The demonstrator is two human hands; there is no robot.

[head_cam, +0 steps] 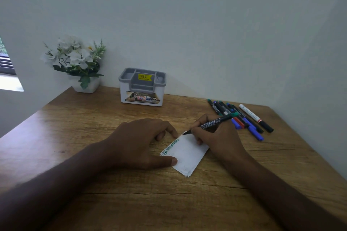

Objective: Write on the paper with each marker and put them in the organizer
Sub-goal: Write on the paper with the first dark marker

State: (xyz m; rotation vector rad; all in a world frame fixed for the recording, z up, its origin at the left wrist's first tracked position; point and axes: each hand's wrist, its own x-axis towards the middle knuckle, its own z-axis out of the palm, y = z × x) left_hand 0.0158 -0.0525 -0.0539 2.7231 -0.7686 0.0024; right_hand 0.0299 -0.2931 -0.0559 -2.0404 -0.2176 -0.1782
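Right hand (216, 135) pinches a green-capped marker (216, 121) in a writing grip, tip at the upper corner of the paper (187, 154), centre of frame. Left hand (142, 142), fingers extended flat, presses the paper's left edge to the desk (93, 118); a green scrawl runs along that edge. The organizer (142, 86) stands at upper centre, seemingly empty, though its compartments are partly hidden. The spare markers (242, 118) lie in a loose row at right, just behind the writing hand. Risks: the tip sits so near the corner that a stroke may run onto the desk; the small paper may skid if the left hand lifts; the wrist may scatter the row.
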